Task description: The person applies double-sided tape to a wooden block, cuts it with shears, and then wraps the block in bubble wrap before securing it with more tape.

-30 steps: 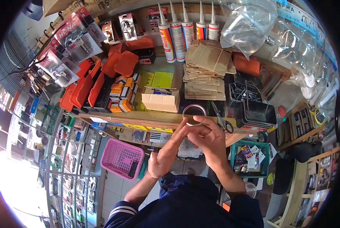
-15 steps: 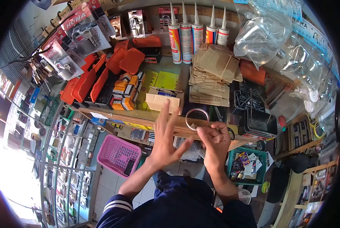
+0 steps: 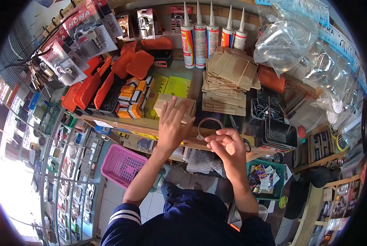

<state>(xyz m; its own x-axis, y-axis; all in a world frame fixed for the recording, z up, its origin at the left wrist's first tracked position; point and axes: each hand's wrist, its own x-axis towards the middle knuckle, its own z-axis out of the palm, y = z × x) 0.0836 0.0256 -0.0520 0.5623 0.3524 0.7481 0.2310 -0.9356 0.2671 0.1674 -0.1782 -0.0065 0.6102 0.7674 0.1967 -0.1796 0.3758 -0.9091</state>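
Observation:
My left hand (image 3: pixel 172 130) lies with its fingers stretched out over a small brown cardboard box (image 3: pixel 187 105) on the counter's front edge. The box's top looks folded down under the fingers. My right hand (image 3: pixel 229 147) pinches the lower side of a thin ring (image 3: pixel 221 121), which looks like a nearly used-up roll of tape. A small loose piece hangs at the ring's lower left. Just left of the box are yellow-green packets (image 3: pixel 177 87) and several small orange-and-white boxes (image 3: pixel 134 97).
Stacked brown paper envelopes (image 3: pixel 224 98), upright sealant tubes (image 3: pixel 187 47) and a black bin of screws (image 3: pixel 269 108) stand on the wooden counter. Open orange-lidded cases (image 3: pixel 103 90) sit at left. Below are a pink basket (image 3: pixel 122 166) and a green basket (image 3: pixel 279 180).
My left hand has come down from the air onto the box. The box stood open with something blue inside and now looks closed. The ring has tilted and looks darker.

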